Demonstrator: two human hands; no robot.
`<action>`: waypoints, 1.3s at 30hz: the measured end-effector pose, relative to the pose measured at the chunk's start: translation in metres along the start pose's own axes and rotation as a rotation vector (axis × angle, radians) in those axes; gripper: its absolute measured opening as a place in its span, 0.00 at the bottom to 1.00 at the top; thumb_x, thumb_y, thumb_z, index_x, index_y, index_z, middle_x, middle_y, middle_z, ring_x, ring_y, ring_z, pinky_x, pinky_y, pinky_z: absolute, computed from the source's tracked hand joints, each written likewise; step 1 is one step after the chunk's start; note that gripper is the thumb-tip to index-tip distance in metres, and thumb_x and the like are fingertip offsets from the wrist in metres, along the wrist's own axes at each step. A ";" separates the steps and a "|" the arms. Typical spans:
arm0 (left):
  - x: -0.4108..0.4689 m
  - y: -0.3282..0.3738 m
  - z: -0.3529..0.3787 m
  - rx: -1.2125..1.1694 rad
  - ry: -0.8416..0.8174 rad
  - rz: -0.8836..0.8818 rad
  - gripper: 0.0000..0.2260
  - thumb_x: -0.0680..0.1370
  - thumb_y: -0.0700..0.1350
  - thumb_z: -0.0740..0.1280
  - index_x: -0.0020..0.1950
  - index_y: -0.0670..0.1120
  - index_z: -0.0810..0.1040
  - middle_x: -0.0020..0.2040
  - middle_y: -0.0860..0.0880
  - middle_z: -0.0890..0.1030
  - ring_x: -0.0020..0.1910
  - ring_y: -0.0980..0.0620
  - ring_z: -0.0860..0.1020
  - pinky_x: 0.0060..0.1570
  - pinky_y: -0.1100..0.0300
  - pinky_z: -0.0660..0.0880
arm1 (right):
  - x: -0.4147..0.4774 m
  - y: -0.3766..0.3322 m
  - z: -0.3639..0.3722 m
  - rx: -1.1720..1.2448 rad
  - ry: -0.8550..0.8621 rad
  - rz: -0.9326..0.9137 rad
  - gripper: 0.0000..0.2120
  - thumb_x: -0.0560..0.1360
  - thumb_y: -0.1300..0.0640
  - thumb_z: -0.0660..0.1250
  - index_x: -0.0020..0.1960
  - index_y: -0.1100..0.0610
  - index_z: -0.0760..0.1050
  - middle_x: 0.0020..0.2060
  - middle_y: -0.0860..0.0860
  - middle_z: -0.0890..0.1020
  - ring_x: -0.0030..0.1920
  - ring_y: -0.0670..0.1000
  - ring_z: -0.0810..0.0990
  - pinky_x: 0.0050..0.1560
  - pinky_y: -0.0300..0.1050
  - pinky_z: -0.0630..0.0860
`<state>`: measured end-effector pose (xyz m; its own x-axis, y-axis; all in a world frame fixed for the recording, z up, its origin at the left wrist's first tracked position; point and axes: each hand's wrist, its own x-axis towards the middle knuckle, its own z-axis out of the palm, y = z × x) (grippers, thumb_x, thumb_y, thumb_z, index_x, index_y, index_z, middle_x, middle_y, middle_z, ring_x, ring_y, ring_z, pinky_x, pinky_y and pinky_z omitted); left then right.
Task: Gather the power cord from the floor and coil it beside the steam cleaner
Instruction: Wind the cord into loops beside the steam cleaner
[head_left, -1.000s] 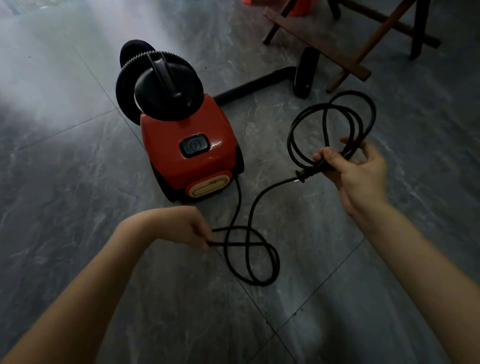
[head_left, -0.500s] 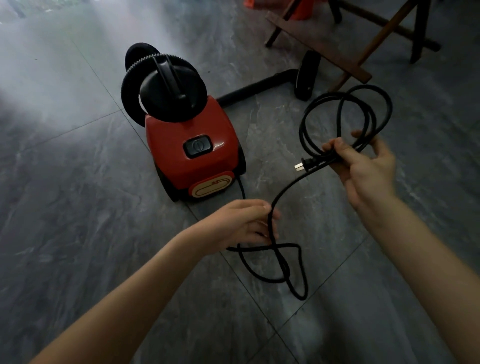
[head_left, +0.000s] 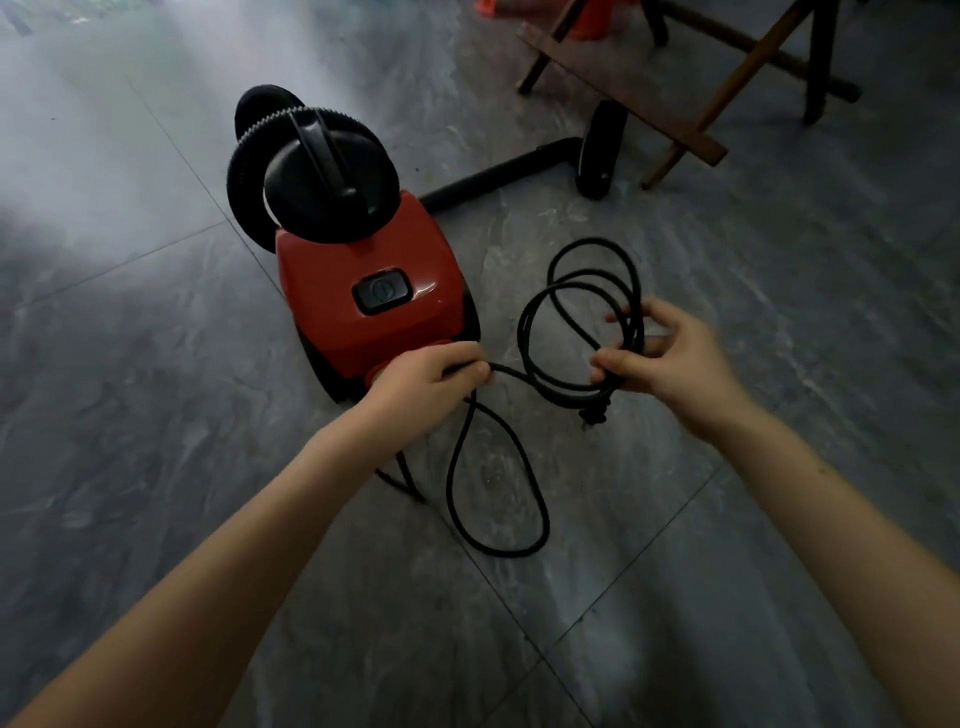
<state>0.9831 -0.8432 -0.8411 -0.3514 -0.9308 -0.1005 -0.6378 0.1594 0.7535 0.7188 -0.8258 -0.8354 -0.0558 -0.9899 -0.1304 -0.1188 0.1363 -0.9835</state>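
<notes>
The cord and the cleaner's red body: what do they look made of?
The cord looks like matte black rubber or vinyl sheathing: it bends into loose loops with no sheen. The red body looks like glossy moulded plastic: smooth rounded edges and a bright highlight beside the black button. Neither can be told for sure from sight alone.

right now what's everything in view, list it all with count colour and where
steam cleaner: one, red and black, floor centre
power cord: one, black, loops in right hand, slack on floor
plug: one, black, hanging under right hand
hose with nozzle: one, black, floor behind cleaner
wooden stool: one, brown, top right
orange object: one, top edge, unclear
floor: grey tiles
left hand: gripping cord by cleaner
right hand: holding coil
</notes>
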 end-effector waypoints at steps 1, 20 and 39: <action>0.001 0.002 -0.002 0.015 -0.002 0.011 0.07 0.81 0.49 0.64 0.51 0.54 0.82 0.49 0.58 0.82 0.45 0.61 0.77 0.47 0.67 0.70 | -0.001 0.000 0.001 0.010 -0.049 0.021 0.16 0.72 0.70 0.72 0.57 0.59 0.75 0.35 0.57 0.85 0.35 0.54 0.86 0.39 0.46 0.82; 0.014 0.021 0.000 -0.316 0.073 0.192 0.13 0.70 0.38 0.70 0.47 0.46 0.68 0.30 0.49 0.70 0.26 0.53 0.67 0.28 0.57 0.67 | -0.013 0.000 0.048 0.450 -0.189 0.128 0.13 0.81 0.69 0.58 0.59 0.58 0.75 0.37 0.52 0.84 0.28 0.43 0.75 0.43 0.45 0.82; -0.044 0.015 0.060 -0.710 0.020 -0.300 0.18 0.78 0.57 0.63 0.45 0.44 0.84 0.38 0.45 0.85 0.37 0.48 0.83 0.38 0.56 0.79 | -0.010 -0.006 0.061 0.548 0.205 0.107 0.12 0.82 0.69 0.50 0.53 0.57 0.68 0.36 0.52 0.70 0.24 0.40 0.66 0.28 0.35 0.68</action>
<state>0.9482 -0.7800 -0.8644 -0.2156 -0.9078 -0.3596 -0.1090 -0.3436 0.9328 0.7805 -0.8191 -0.8357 -0.2364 -0.9365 -0.2591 0.4238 0.1405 -0.8948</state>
